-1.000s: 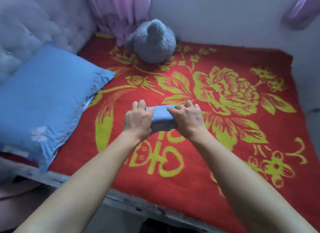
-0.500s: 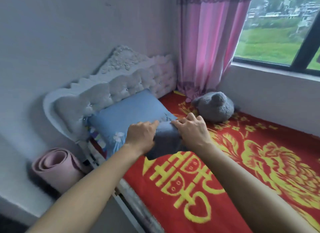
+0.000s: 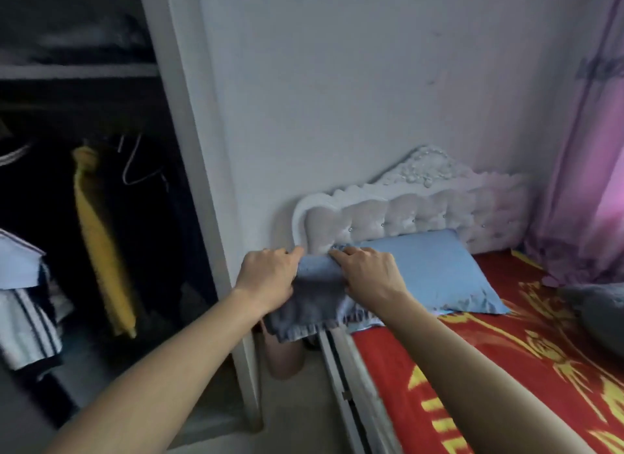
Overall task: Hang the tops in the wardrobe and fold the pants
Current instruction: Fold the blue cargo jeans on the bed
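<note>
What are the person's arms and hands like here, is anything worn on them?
Both forearms are bare as far as the picture shows, with no sleeves in view. The left hand and the right hand wear no gloves, and no watch, bracelet or ring is visible. The picture is slightly blurred, so small details could be missed.

Wardrobe (image 3: 84, 200) interior dark and blurred; striped clothes (image 3: 23, 322) cut by left edge; grey plush (image 3: 597, 315) cut at right
</note>
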Motion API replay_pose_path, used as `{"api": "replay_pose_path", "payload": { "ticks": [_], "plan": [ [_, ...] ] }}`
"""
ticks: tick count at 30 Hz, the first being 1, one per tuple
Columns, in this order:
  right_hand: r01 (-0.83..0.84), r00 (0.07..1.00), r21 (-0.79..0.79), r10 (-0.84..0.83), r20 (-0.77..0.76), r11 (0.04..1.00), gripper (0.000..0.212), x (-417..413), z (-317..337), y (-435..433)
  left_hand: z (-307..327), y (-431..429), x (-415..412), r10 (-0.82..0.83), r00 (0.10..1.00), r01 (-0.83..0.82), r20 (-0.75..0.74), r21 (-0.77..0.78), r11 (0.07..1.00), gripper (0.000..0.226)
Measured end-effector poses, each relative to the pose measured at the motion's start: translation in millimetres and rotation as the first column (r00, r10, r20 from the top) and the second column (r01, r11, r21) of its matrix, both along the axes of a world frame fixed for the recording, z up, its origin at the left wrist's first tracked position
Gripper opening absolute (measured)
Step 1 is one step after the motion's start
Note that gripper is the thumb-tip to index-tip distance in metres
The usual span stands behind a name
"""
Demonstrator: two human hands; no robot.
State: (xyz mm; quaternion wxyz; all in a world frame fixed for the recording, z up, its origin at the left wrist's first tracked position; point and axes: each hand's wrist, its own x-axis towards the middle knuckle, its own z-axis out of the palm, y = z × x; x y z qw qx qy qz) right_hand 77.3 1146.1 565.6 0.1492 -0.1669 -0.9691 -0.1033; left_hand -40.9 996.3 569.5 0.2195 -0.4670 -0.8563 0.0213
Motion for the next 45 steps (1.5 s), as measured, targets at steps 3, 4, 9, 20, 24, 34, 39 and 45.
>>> {"api": "replay_pose_path", "payload": {
  "ticks": [3, 4, 9, 20, 24, 34, 39, 45],
  "plan": [
    [-0.085, 0.996, 0.080, 0.088, -0.034, 0.993, 0.049, -62.6, 23.4, -47.0, 20.2, -57.2, -45.7, 0.085, 0.995, -0.084, -0.041, 0.034, 0.996, 0.035],
    [-0.120, 0.991, 0.104, 0.126, -0.053, 0.987, 0.045, -90.3, 30.3, -69.8, 26.0, -84.0, -67.2, 0.128, 0.990, -0.126, -0.052, 0.032, 0.992, 0.036],
    [-0.299, 0.942, 0.235, 0.326, -0.083, 0.925, 0.036, -236.7, 69.2, -187.6, 63.0, -219.9, -182.3, 0.308, 0.943, -0.297, -0.126, 0.097, 0.950, 0.032],
    [-0.425, 0.775, 0.406, 0.557, -0.299, 0.809, 0.037, -426.2, 213.4, -342.3, 210.6, -389.1, -327.4, 0.513, 0.765, -0.459, -0.389, 0.230, 0.858, 0.031],
    [-0.381, 0.692, 0.494, 0.595, -0.408, 0.782, 0.040, -478.4, 287.8, -353.2, 282.9, -401.7, -373.7, 0.540, 0.679, -0.424, -0.497, 0.335, 0.841, 0.032],
    [-0.184, 0.484, 0.656, 0.649, -0.588, 0.732, 0.033, -630.7, 428.8, -319.0, 415.2, -368.7, -531.6, 0.556, 0.496, -0.238, -0.667, 0.511, 0.826, 0.034],
    [-0.135, 0.461, 0.685, 0.657, -0.596, 0.716, 0.033, -719.4, 459.3, -304.7, 439.7, -353.1, -620.6, 0.582, 0.435, -0.237, -0.687, 0.536, 0.810, 0.037],
    [-0.139, 0.494, 0.690, 0.654, -0.573, 0.710, 0.031, -823.1, 474.0, -322.3, 455.0, -366.4, -726.3, 0.608, 0.425, -0.270, -0.671, 0.547, 0.792, 0.042]
  ]
}}
